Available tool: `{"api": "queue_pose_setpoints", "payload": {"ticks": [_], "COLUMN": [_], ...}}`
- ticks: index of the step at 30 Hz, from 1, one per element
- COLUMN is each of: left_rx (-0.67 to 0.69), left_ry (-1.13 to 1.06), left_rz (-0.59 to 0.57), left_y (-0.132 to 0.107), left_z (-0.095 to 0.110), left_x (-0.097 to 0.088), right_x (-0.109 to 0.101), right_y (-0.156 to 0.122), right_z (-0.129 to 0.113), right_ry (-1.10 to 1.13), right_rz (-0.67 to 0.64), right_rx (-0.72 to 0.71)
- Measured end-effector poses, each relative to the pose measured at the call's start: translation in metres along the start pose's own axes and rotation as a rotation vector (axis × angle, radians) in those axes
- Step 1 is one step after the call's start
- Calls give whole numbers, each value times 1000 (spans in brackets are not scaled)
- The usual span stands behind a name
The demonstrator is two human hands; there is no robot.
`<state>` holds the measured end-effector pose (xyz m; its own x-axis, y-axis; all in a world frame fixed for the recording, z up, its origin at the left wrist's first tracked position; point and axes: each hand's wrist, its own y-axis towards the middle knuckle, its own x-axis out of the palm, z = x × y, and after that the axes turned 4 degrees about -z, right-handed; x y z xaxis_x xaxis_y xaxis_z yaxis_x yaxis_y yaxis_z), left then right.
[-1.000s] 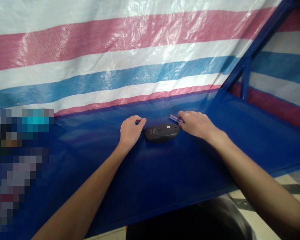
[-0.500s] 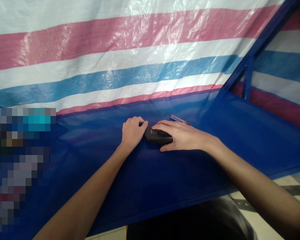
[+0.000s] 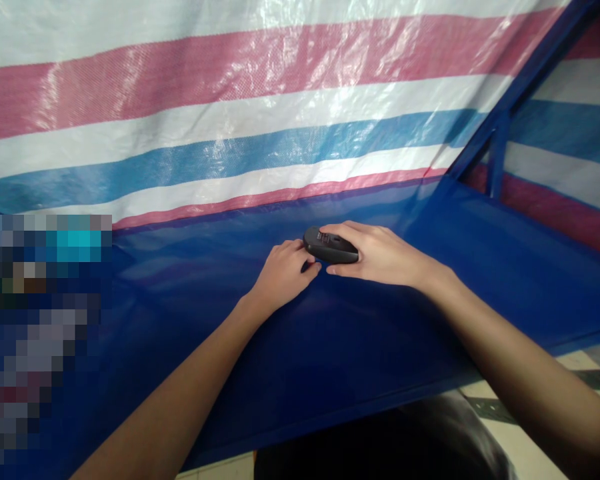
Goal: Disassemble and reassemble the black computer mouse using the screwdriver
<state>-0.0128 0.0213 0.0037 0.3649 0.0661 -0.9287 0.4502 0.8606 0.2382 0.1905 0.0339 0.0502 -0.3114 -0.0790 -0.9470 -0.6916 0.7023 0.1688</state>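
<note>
A black computer mouse (image 3: 331, 248) is held a little above the blue table surface, with small pale print on the face turned up. My right hand (image 3: 380, 252) grips its right end, thumb along the near side and fingers over the far side. My left hand (image 3: 286, 272) is at the mouse's left end with curled fingers partly behind it and the thumb below. What the left fingers hold, if anything, is hidden.
Blue sheeting covers the table (image 3: 290, 373). Behind it hangs a striped red, white and blue tarp (image 3: 230, 153). A blue metal frame post (image 3: 500, 127) slants up at the right. The left edge is blurred by pixels.
My right hand has shifted away and slightly right with the mouse. The left hand has moved right, under its left end. A slim pen-like thing behind the right hand no longer shows.
</note>
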Motion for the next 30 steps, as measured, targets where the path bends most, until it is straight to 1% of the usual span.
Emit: {"api": "queue_pose_setpoints", "payload": {"ticks": [3, 15, 20, 30], "left_rx": [37, 32, 43, 48], "left_ry": [16, 14, -9, 23], "left_rz": [-16, -25, -9, -22], "left_y": [0, 0, -1, -1], "left_z": [1, 1, -1, 0], "left_x": [2, 0, 1, 1], "right_x": [2, 4, 3, 3], "right_y": [1, 1, 1, 1], "right_z": [-2, 0, -2, -2], "right_ry": [-13, -35, -28, -37], "right_rz": [-4, 8, 2, 2], "right_rx": [1, -8, -10, -11]}}
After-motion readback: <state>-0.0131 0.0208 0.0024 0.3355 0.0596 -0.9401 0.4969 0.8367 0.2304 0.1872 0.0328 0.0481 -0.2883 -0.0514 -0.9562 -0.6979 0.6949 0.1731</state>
